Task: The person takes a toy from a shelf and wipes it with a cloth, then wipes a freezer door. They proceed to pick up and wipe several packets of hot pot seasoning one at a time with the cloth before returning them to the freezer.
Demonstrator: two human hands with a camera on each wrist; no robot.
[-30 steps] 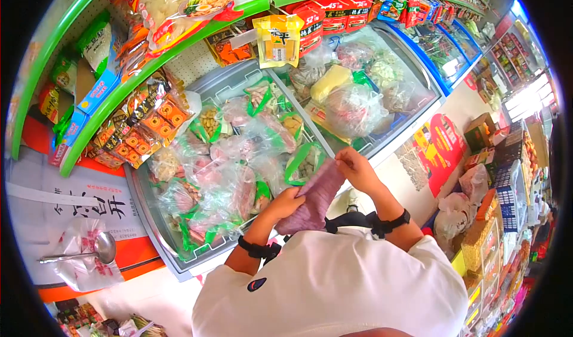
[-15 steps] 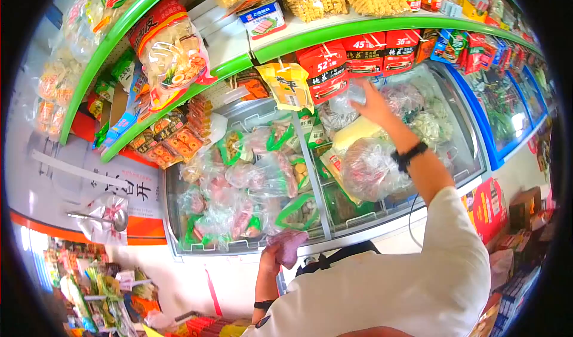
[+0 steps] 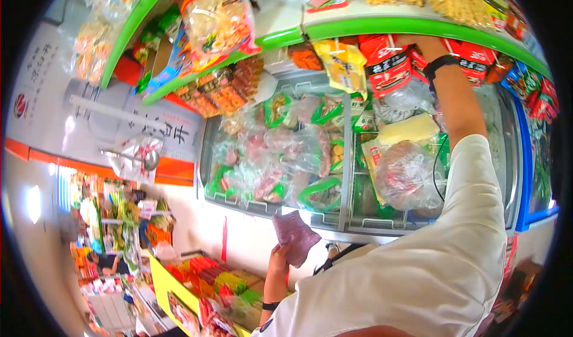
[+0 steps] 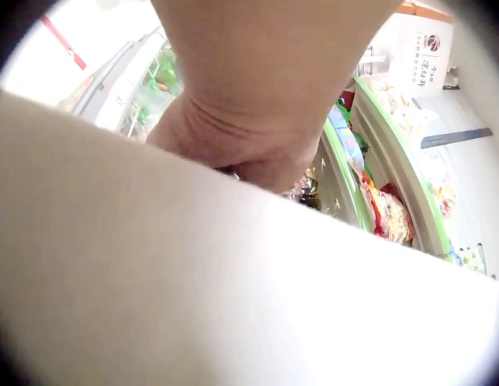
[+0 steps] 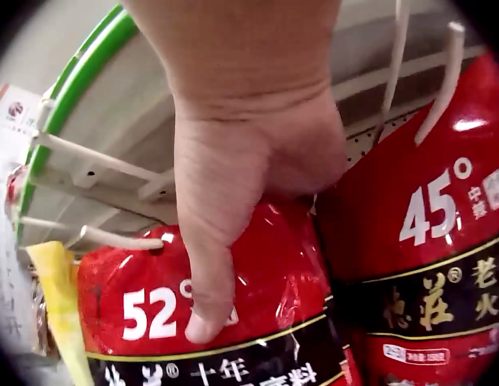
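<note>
A glass-topped chest freezer (image 3: 345, 182) packed with bagged food fills the middle of the head view. A green-edged shelf (image 3: 382, 25) curves above it, with packets hanging from pegs along its front. The person's white shirt (image 3: 406, 277) takes up the lower right. From it the right arm rises steeply, nearly straight, across the freezer to the underside of the shelf, a black strap (image 3: 440, 64) round the wrist. The left arm hangs low in front of the freezer's near rim, bent at the elbow with the forearm upright. The left hand (image 3: 279, 259) is raised and grips the lower edge of a purple cloth (image 3: 295, 232), which stands up from the fist against the freezer's front. The left wrist view shows only the back of that hand above the shirt, its fingers hidden. At the shelf, the right hand (image 5: 249, 161) holds the top of the red 52 packet (image 5: 265, 322), which hangs from its peg. The thumb (image 5: 209, 297) lies flat down the front and the fingers are out of sight behind. The red 45 packet (image 5: 426, 265) hangs touching it on one side and a yellow packet (image 5: 60, 305) just beside it on the other.
</note>
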